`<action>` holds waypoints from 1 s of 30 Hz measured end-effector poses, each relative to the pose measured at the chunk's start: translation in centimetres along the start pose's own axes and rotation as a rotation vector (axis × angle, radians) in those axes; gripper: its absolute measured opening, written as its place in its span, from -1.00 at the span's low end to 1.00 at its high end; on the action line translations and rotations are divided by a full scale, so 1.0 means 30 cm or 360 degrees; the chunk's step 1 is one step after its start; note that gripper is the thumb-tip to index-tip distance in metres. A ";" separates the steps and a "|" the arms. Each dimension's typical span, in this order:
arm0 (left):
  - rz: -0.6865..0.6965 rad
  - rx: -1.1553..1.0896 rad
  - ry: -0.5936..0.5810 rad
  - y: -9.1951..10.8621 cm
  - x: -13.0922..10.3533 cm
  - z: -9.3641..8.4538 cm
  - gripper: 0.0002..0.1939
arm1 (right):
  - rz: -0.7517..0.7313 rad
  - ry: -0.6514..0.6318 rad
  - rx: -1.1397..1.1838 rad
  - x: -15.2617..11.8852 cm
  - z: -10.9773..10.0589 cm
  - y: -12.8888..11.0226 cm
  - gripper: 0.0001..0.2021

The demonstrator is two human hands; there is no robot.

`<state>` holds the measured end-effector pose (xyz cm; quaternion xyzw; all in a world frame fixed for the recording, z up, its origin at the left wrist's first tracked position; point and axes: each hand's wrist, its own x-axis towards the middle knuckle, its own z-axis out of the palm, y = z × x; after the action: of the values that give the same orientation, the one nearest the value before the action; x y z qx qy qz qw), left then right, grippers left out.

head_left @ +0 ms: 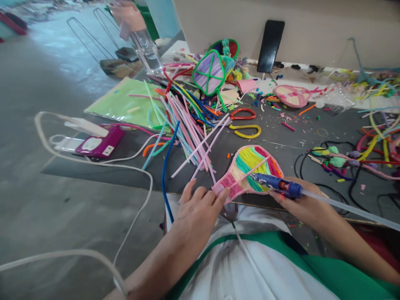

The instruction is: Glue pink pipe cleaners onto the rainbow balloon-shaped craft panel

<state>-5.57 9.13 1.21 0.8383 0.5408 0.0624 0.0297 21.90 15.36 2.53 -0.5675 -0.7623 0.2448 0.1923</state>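
A paddle-shaped craft piece (243,160), striped in yellow, teal, cream and pink with a pink fuzzy rim, lies at the dark table's front edge. A thin pink stem runs lengthwise over it. My left hand (203,202) rests at its narrow pink end, fingers spread, a fingertip pressing on the stem. My right hand (296,198) is wrapped round a blue glue gun (275,184), whose nozzle points left over the middle of the piece, close to the stem. A clear glue stick sticks out of the gun's back. The right fingers are partly hidden behind the gun.
Pink and blue pipe cleaners (187,129), scissors (245,132) and a green sheet (125,102) lie beyond my hands. A purple power adapter (101,141) with a white cable is left. A bottle (143,46) and a leaning phone (270,46) stand behind. Black cords (301,166) lie right.
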 end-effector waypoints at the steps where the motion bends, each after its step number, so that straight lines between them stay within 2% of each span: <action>1: -0.0002 -0.0004 -0.0002 0.001 0.000 -0.001 -0.49 | 0.0009 -0.0002 0.0019 0.003 0.002 -0.003 -0.78; 11: -0.0010 -0.0058 -0.0029 0.000 0.001 -0.011 -0.53 | -0.0092 -0.0055 -0.0073 0.014 0.024 0.032 -0.74; 17: -0.0006 -0.0027 -0.0006 0.002 0.000 -0.005 -0.54 | -0.0057 -0.0060 -0.0120 0.018 0.025 0.029 -0.69; 30: -0.0011 -0.0025 0.0003 0.003 0.000 -0.005 -0.54 | -0.0089 -0.0115 -0.0053 0.011 0.033 0.013 -0.72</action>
<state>-5.49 9.09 1.36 0.8362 0.5431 0.0672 0.0358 21.54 15.61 1.51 -0.5400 -0.7882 0.2468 0.1620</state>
